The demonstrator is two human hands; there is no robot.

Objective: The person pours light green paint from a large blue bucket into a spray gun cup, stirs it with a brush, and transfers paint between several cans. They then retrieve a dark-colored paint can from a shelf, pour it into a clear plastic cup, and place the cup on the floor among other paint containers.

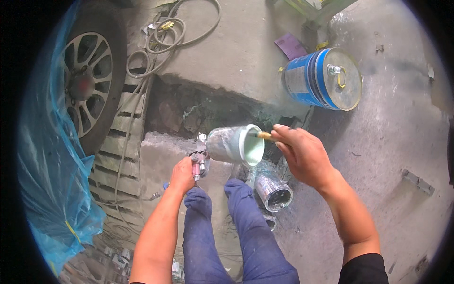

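Note:
My left hand point(181, 176) is closed around the handle of a paint spray gun point(199, 160) with reddish and silver parts. Its translucent cup point(223, 145) lies tilted on its side, the open mouth toward my right. Pale green residue coats the inside of the cup. In my closed right hand point(302, 155) is a brush point(266, 136) with a yellowish handle, its far end reaching into the cup's mouth; the bristles are hard to make out. Below the cup, a paint-smeared silver can point(273, 191) rests by my right leg, with a smaller round opening beside it.
A car wheel point(90, 87) and blue plastic sheeting point(59, 189) stand at the left. Coiled hose point(158, 45) lies on the floor near a broken, sunken pit point(189, 102). Far right are a blue drum point(305, 80), a purple sheet point(290, 46) and a grey block point(418, 182).

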